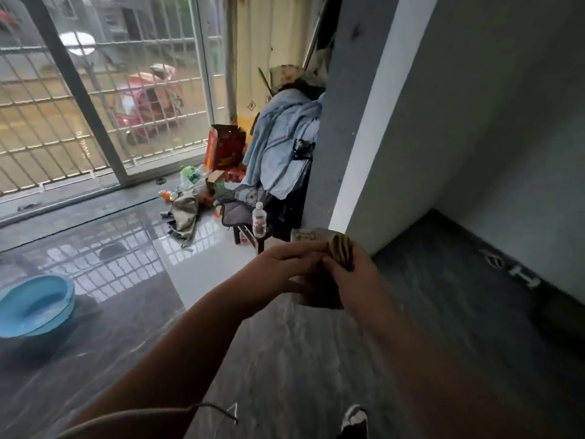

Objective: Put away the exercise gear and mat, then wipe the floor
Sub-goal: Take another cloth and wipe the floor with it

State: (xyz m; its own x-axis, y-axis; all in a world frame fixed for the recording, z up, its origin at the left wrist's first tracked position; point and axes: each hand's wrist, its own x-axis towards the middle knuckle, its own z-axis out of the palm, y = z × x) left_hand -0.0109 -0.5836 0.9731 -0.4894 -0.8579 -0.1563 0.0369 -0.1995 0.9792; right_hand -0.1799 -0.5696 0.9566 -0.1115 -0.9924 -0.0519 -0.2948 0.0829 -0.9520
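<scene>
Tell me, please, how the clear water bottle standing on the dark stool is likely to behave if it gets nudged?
The water bottle is tall, narrow and upright near the stool edge, so it would probably tip easily. It looks like thin clear plastic, likely light. Round-bodied, it may roll once down.

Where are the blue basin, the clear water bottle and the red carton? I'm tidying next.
blue basin (33,307): head view, inner bowl.
clear water bottle (259,220): head view, labelled middle.
red carton (223,147): head view, front face.

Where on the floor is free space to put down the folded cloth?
Bare floor lies under the hands, between the blue basin and the grey wall. The alcove floor to the right is also bare. The window corner is crowded: clothes pile, red box, bottles.
</scene>
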